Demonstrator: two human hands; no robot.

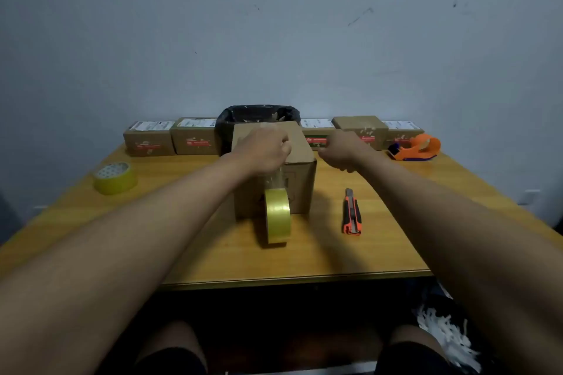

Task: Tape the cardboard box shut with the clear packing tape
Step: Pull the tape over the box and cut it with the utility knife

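I have the cardboard box [300, 149] standing in the middle of the wooden worktop [213, 253], its flaps folded down. My left hand [262, 149] rests on the box top, fingers curled down against the cardboard over a strip of clear tape that runs across the top and down the near face. That strip leads to the roll of clear packing tape [277, 215], which stands on edge on the worktop, touching the near face of the box. My right hand [341, 151] hovers just to the right of the box's top edge; the fingers look loosely curled, and I cannot tell whether they pinch anything.

An orange and black utility knife [352, 213] lies on the worktop to the right of the box, apart from it. A second tape roll [115, 177] lies flat near the left edge. At the far right sits an orange tape dispenser [417, 148]. Along the far edge runs a row of small printed cartons [170, 138], with a bin lined in black plastic [259, 114] directly behind the box.
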